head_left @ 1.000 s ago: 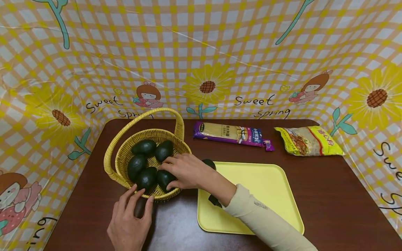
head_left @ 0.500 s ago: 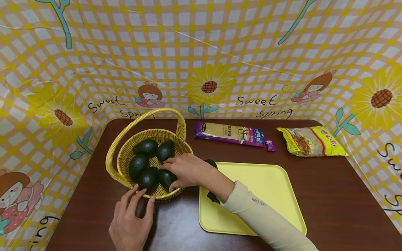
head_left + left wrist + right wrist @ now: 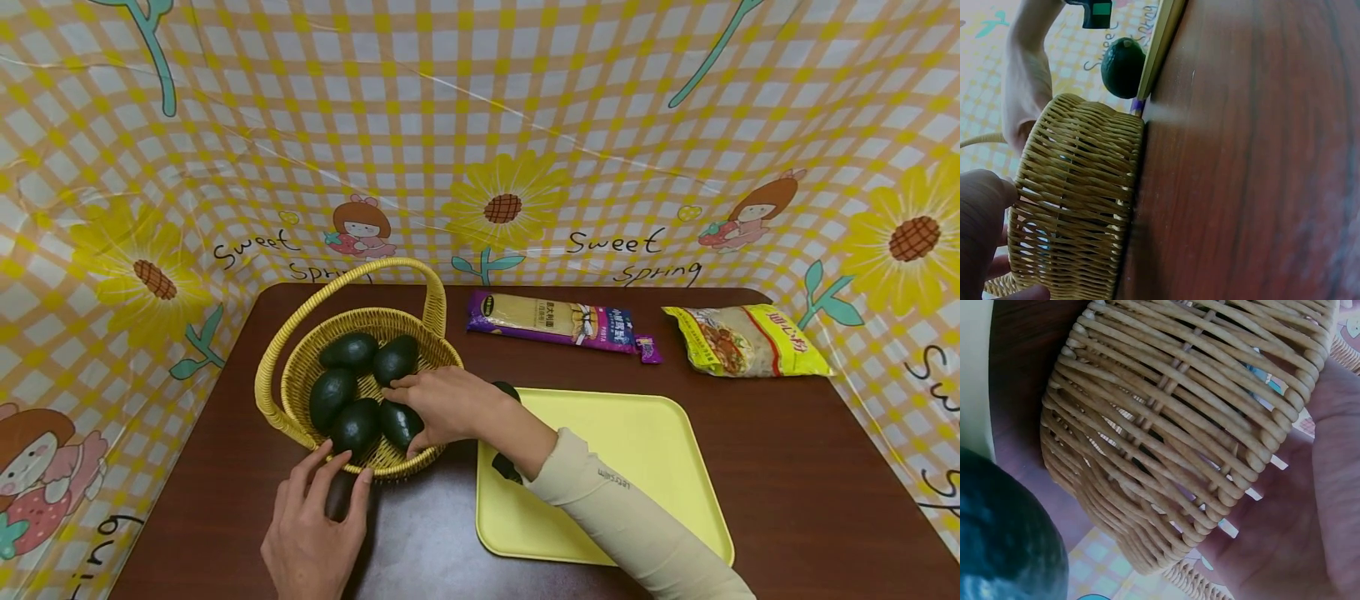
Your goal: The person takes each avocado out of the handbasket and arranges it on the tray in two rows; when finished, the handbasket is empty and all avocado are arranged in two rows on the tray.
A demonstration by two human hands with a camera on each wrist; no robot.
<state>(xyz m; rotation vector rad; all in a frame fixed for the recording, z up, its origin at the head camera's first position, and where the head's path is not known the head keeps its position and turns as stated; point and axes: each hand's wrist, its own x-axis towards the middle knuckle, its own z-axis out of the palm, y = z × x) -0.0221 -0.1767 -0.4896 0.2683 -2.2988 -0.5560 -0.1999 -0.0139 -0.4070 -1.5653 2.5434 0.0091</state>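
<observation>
A yellow wicker basket (image 3: 300,367) with a tall handle holds several dark green avocados (image 3: 352,427). My right hand (image 3: 453,404) reaches over the basket's right rim and grips the rightmost avocado (image 3: 400,423) between thumb and fingers. That avocado rests low in the basket, partly covered by the hand. In the right wrist view, the basket wall (image 3: 1166,419) hides the fingertips. My left hand (image 3: 318,517) touches the basket's near rim with its fingertips, fingers spread and loosely bent. The left wrist view shows its thumb (image 3: 985,194) against the rim.
Right of the basket lies a yellow tray (image 3: 615,475); an avocado (image 3: 506,389) sits at its far left corner, partly behind my right forearm. A dark object (image 3: 506,468) shows below the wrist. A purple pasta packet (image 3: 555,321) and a yellow food bag (image 3: 750,340) lie farther back.
The view has shifted slightly, so everything sits a little farther right. Both hands keep nearly the same places at the basket, and the avocados in it have not visibly moved.
</observation>
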